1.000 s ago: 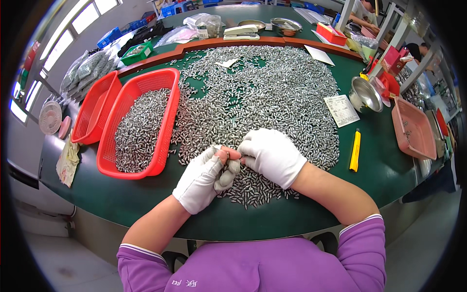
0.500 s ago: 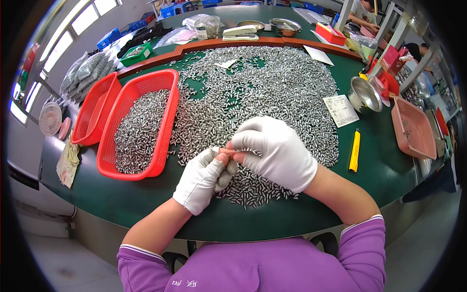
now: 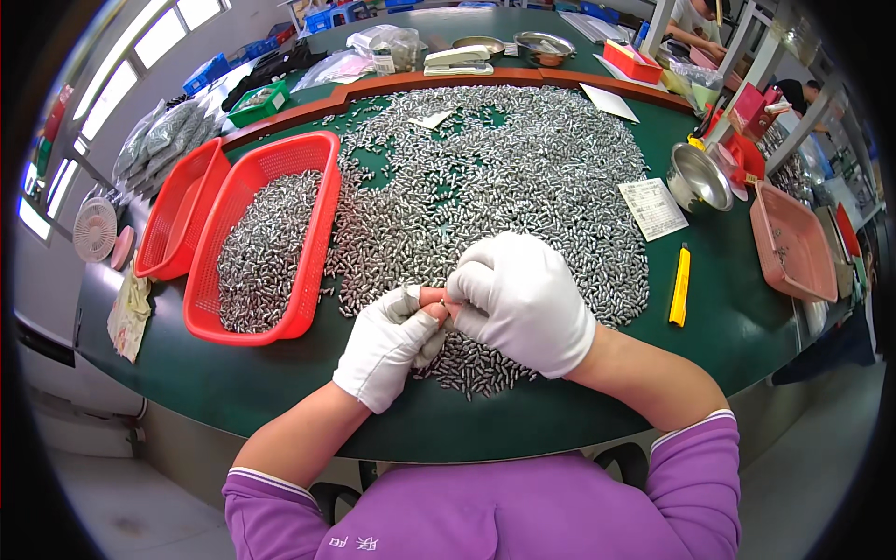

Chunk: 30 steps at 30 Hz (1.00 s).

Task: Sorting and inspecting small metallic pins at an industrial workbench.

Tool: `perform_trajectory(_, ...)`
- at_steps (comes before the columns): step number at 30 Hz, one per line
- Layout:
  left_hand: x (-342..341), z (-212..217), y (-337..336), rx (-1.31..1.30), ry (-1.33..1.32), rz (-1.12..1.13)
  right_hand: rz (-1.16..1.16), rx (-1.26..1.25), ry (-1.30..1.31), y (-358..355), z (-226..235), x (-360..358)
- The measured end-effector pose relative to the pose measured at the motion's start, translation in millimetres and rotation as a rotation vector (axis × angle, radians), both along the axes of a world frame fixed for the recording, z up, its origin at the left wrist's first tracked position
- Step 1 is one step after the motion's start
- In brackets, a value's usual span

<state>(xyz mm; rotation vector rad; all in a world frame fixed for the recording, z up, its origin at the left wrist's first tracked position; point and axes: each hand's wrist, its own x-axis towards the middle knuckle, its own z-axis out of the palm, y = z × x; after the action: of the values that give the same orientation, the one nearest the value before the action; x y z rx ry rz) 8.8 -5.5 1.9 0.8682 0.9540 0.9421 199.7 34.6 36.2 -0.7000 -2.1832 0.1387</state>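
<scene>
A wide spread of small shiny silver metal pieces (image 3: 551, 159), each short and tapered, covers the middle of the green table. Above its near part, my left hand (image 3: 390, 345) and my right hand (image 3: 523, 301) meet fingertip to fingertip. Both wear white gloves with some fingertips bare. My left thumb and forefinger are pinched together, and my right fingers close in on the same spot. Something very small shows between the fingertips, too small to name. More silver pieces fill part of a red perforated basket (image 3: 327, 238) left of my hands.
An emptier red basket (image 3: 166, 252) stands farther left. To the right lie a yellow utility knife (image 3: 680, 287), a printed paper slip (image 3: 653, 209), a steel bowl (image 3: 700, 177) and a pink tray (image 3: 793, 271). A brown wooden strip (image 3: 411, 82) borders the far side. Another person (image 3: 691, 28) sits at back right.
My right hand has turned and drawn its fingers in more tightly, its wrist shifting slightly left. The left hand stays nearly in place, pinching.
</scene>
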Motion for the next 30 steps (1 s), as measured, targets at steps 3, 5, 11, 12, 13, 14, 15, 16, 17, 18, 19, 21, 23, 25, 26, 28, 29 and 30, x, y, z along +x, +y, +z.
perform_trajectory(3, 1, 1, 0, 0.007, -0.011, 0.005, -0.005, 0.0, 0.016, 3, 0, 0)
perform_trajectory(5, 2, 5, 1, 0.011, -0.013, 0.013, -0.036, -0.019, 0.031, 4, 8, 5)
perform_trajectory(11, 3, 8, 1, 0.034, -0.004, 0.012, -0.469, 0.087, -0.254, 33, -3, 32)
perform_trajectory(12, 4, 8, 1, 0.026, -0.022, 0.019, -0.463, 0.15, -0.237, 38, -5, 31)
perform_trajectory(13, 4, 8, 2, 0.018, -0.041, 0.026, -0.465, 0.15, -0.239, 37, -5, 31)
perform_trajectory(14, 4, 7, 3, 0.018, -0.043, 0.025, -0.417, -0.026, -0.344, 33, -3, 31)
perform_trajectory(15, 2, 8, 3, 0.01, -0.059, 0.017, -0.359, -0.202, -0.445, 28, 3, 27)
perform_trajectory(16, 1, 7, 2, 0.002, -0.075, 0.01, -0.364, -0.332, -0.626, 25, 12, 21)
perform_trajectory(17, -1, 7, 2, 0.001, -0.075, 0.015, -0.306, -0.294, -0.515, 24, 6, 20)
perform_trajectory(18, 0, 7, 3, -0.001, -0.092, 0.013, -0.252, -0.252, -0.405, 23, 0, 19)
perform_trajectory(19, -1, 7, 4, -0.004, -0.109, 0.013, -0.248, -0.231, -0.371, 24, -2, 18)
perform_trajectory(21, -1, 9, 3, 0.002, -0.103, 0.0, -0.215, -0.226, -0.34, 31, -10, 17)
perform_trajectory(23, 0, 9, 3, -0.04, -0.18, -0.023, -0.155, -0.255, -0.348, 46, -12, 11)
perform_trajectory(25, -3, 9, 2, -0.054, -0.204, -0.022, -0.09, -0.271, -0.38, 66, -14, -9)
perform_trajectory(26, -3, 9, 2, -0.051, -0.228, -0.04, -0.053, -0.247, -0.359, 74, -17, -21)
perform_trajectory(28, -5, 8, 4, -0.044, -0.256, -0.052, 0.006, -0.207, -0.337, 95, -25, -45)
perform_trajectory(29, -6, 6, 6, -0.033, -0.312, -0.063, 0.012, -0.149, -0.359, 104, -27, -54)
perform_trajectory(30, -7, 5, 8, -0.023, -0.369, -0.075, 0.015, -0.091, -0.382, 111, -29, -63)
